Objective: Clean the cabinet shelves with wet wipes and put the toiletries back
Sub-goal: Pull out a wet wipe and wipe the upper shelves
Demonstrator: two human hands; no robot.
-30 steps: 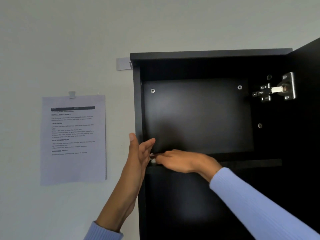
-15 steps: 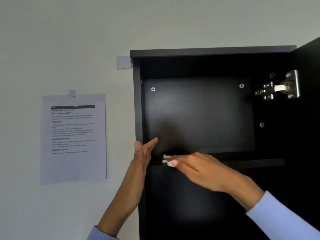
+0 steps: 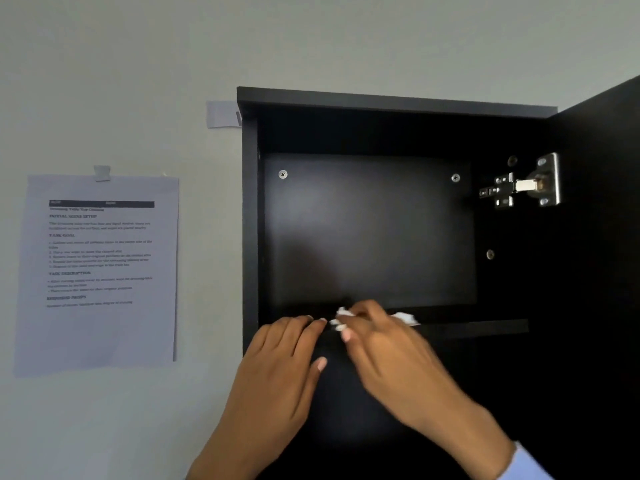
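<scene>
A black wall cabinet (image 3: 381, 102) hangs open in front of me, its upper compartment bare. My right hand (image 3: 384, 348) presses a crumpled white wet wipe (image 3: 405, 318) onto the front edge of the shelf (image 3: 485, 327), near its left half. My left hand (image 3: 287, 344) lies flat beside it, fingers spread, fingertips on the shelf edge by the cabinet's left wall. Both wrists reach up from below. No toiletries are in view.
The cabinet door (image 3: 602, 237) stands open at the right on a metal hinge (image 3: 523, 183). A printed instruction sheet (image 3: 100, 268) is taped to the pale wall at the left. A small white label (image 3: 221, 114) sits by the cabinet's top left corner.
My right hand slid the wipe rightward along the shelf edge and drew back toward me. My left hand turned from edge-on at the cabinet's side wall to flat on the shelf front.
</scene>
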